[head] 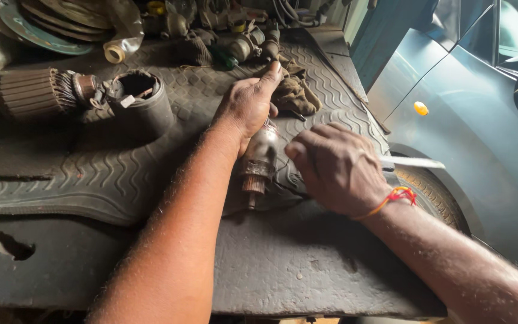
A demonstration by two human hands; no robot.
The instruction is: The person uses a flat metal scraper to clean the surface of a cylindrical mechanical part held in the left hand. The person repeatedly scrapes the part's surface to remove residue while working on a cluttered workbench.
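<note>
Here, left hand clamped over the top of a small motor armature lying on the ribbed rubber mat on the bench, forefinger stretched out; right hand curled shut around a thin pale strip, probably sandpaper or a blade. Risk of a slip: rounded part rolling on the grooved mat, strip skidding off toward the knuckles. Also near the bench edge, beside the car wheel; easily knocked over it.
</note>
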